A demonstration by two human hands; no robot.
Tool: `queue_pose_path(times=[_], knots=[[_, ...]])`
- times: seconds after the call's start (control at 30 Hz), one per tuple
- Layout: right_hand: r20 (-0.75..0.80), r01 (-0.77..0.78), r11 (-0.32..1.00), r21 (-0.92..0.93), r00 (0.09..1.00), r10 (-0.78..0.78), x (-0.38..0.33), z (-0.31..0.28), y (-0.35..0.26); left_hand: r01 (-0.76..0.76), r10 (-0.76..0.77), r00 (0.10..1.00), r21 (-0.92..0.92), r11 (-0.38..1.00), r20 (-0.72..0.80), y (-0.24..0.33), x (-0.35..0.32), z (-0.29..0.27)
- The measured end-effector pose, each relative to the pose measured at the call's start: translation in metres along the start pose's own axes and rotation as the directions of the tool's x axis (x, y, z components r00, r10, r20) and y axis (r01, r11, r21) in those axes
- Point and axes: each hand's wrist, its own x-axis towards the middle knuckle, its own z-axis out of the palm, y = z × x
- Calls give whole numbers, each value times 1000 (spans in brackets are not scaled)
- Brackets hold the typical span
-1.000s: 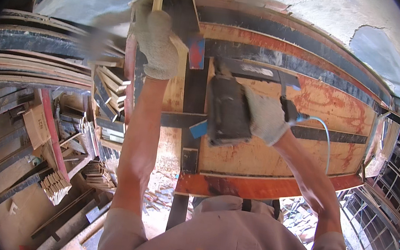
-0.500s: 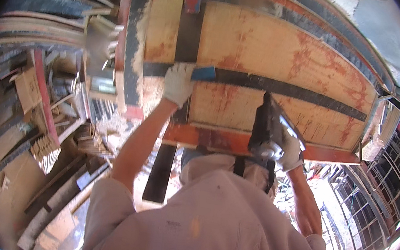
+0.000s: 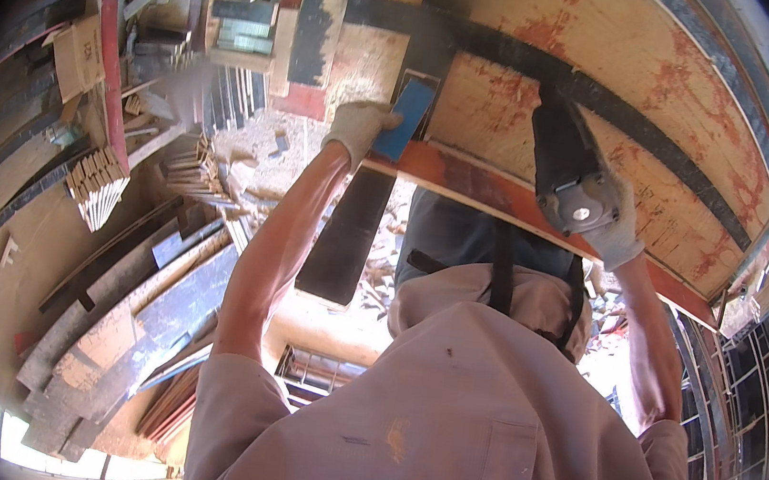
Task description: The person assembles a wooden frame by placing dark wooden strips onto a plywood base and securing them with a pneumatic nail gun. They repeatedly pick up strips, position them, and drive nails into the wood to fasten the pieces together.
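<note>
From my remote seat I see the left hand [image 3: 360, 131] gripping the blue block [image 3: 406, 120] at the panel's [image 3: 487, 109] near left corner, best steadied well clear of the black power tool [image 3: 563, 154] that the right hand [image 3: 618, 228] grips

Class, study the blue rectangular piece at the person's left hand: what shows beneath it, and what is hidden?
Around the blue rectangular piece, a black strip shows beyond its far end and a reddish board beside its near end. Whatever lies directly beneath is covered.
</note>
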Motion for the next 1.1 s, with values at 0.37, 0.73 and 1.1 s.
queue_pose_path(times=[0.37, 0.73, 1.1], knots=[[-137, -109, 987, -121, 986, 92, 43, -24, -4, -112, 122, 993, 416, 902, 4, -5, 11, 1], [-128, -159, 409, -899, 986, 103, 48, 78, -25, -93, 58, 995, 506, 857, 84, 4, 3, -8], [-118, -157, 215, -964, 977, 179, 128, 182, 9, 1, -9, 999, 239, 971, 31, -27, 9, -3]])
